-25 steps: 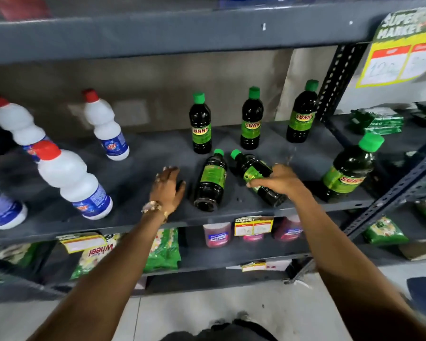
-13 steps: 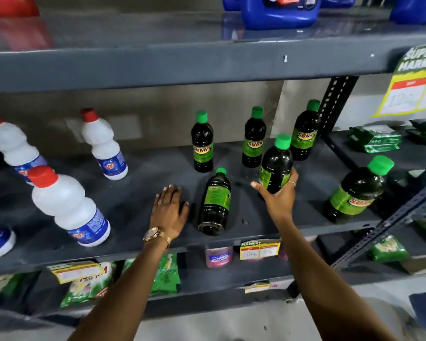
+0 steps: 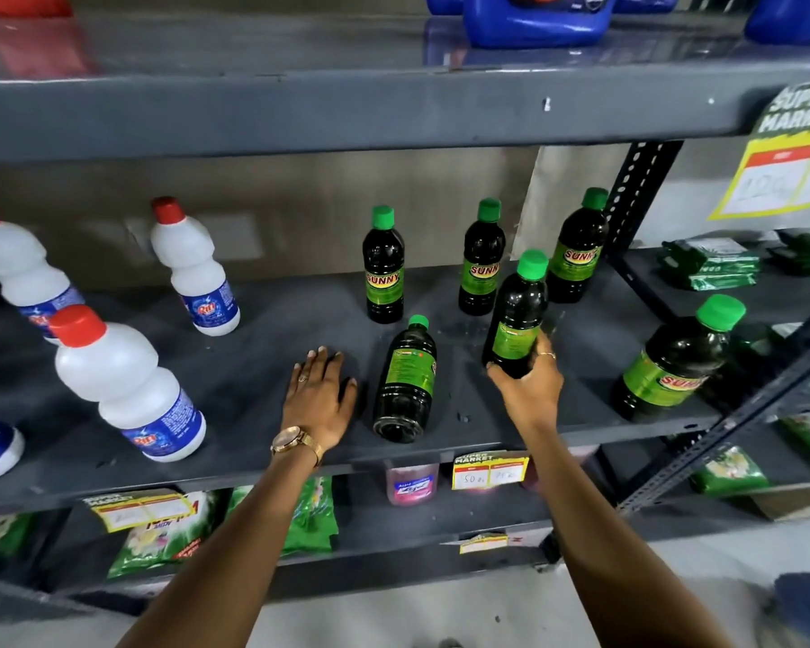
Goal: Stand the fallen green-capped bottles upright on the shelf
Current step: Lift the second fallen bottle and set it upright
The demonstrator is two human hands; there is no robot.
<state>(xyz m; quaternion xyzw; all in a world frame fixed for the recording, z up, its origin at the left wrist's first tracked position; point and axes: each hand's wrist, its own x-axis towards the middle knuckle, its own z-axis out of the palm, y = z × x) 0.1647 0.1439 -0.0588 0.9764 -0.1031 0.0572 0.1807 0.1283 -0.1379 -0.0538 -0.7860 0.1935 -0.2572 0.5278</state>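
Gripping the lower body of one green-capped bottle (image 3: 517,315), the right hand (image 3: 529,390) has its fingers wrapped round the base, thumb on the near side, and the bottle is cap-up with a slight lean; whether its base already rests on the shelf (image 3: 263,367) cannot be told, since the hand hides it. Just left of that hand lies the fallen bottle (image 3: 405,381), on its side with its cap pointing away toward the back and its base toward the shelf's front edge. Beside it on the other side, the left hand (image 3: 321,395) lies flat and open on the shelf, palm down, holding nothing, its thumb side near the fallen bottle but apart from it. Beyond both hands, three more bottles (image 3: 384,268) stand upright along the back, and another (image 3: 674,362) stands well to the right of the right hand. The step in hand looks to be setting the held bottle square on its base. The next move probably calls for letting go only once it stands steady, then taking the fallen bottle by its body, tipping the cap up and planting it clear of its neighbours.
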